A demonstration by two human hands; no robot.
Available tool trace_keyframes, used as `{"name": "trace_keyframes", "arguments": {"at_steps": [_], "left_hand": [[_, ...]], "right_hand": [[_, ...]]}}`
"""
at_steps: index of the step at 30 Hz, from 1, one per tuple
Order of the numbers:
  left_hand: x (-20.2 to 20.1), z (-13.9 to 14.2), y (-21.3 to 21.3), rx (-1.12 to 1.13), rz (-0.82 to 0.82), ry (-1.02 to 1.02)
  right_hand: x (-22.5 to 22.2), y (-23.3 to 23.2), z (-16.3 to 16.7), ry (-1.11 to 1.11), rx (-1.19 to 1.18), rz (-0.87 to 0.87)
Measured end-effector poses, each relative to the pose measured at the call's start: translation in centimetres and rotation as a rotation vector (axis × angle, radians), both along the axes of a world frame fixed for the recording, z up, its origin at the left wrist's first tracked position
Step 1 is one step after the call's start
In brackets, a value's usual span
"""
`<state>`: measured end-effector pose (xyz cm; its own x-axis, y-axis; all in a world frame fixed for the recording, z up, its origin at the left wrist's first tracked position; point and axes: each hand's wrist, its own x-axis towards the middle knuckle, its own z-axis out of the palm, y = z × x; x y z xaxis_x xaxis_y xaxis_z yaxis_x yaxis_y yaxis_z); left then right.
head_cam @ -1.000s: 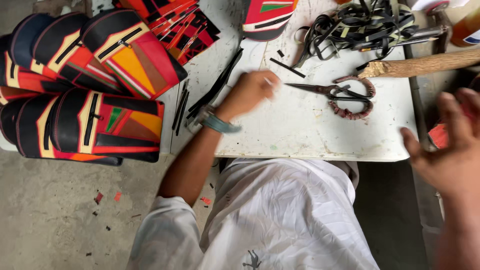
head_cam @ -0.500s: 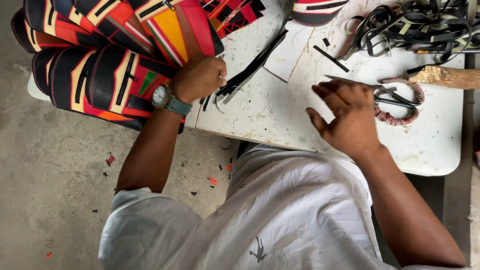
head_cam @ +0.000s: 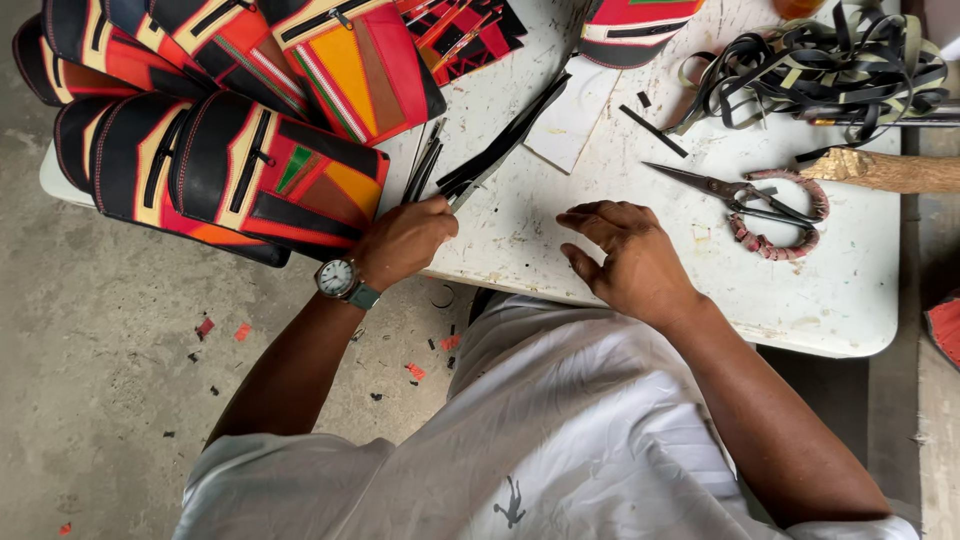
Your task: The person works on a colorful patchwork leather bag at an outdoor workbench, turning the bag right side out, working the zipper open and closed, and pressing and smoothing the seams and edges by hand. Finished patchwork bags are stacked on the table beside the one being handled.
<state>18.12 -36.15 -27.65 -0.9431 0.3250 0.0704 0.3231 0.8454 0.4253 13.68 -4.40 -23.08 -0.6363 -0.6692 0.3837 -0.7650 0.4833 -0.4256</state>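
Note:
My left hand is at the near left edge of the white table, its fingers closed around the ends of several thin black strips that run diagonally up the tabletop. A watch sits on that wrist. My right hand hovers over the table's middle with fingers spread, holding nothing. Scissors with a cord-wrapped handle lie to the right of it.
Colourful red, black and yellow zippered bags are stacked at the left edge and back of the table. A tangle of black straps and a wooden stick lie at the back right. Scraps dot the concrete floor.
My left hand slid down from the bags to the strip ends and closed on them. My right hand moved left, away from the scissors. The view drifted.

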Motion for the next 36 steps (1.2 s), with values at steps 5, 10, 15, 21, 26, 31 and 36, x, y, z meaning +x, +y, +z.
{"name": "trace_keyframes", "arguments": {"at_steps": [5, 10, 15, 21, 26, 31, 36], "left_hand": [[0.1, 3.5, 0.4, 0.357, 0.026, 0.159], [-0.1, 6.3, 1.3, 0.486, 0.097, 0.186], [-0.5, 5.8, 2.7, 0.845, 0.056, 0.142], [-1.6, 5.7, 1.4, 1.143, 0.093, 0.311], [-2.0, 7.4, 0.6, 1.176, 0.161, 0.487], [-2.1, 8.0, 3.0, 1.103, 0.166, 0.280], [-3.9, 4.6, 10.1, 0.971, -0.056, -0.089]], "right_hand": [[0.2, -0.6, 0.8, -0.086, -0.052, 0.008], [-0.2, -3.6, 1.4, -0.073, -0.255, 0.111], [-1.6, -9.2, 0.5, -0.089, -0.350, 0.184], [-2.8, -10.6, -1.2, -0.257, -0.324, 0.085], [-2.9, -9.1, -1.5, -0.455, -0.389, 0.030], [-3.4, -1.1, -1.4, -0.718, -0.719, 0.036], [-1.9, 9.0, 0.3, -0.571, -0.832, -0.200]]}}
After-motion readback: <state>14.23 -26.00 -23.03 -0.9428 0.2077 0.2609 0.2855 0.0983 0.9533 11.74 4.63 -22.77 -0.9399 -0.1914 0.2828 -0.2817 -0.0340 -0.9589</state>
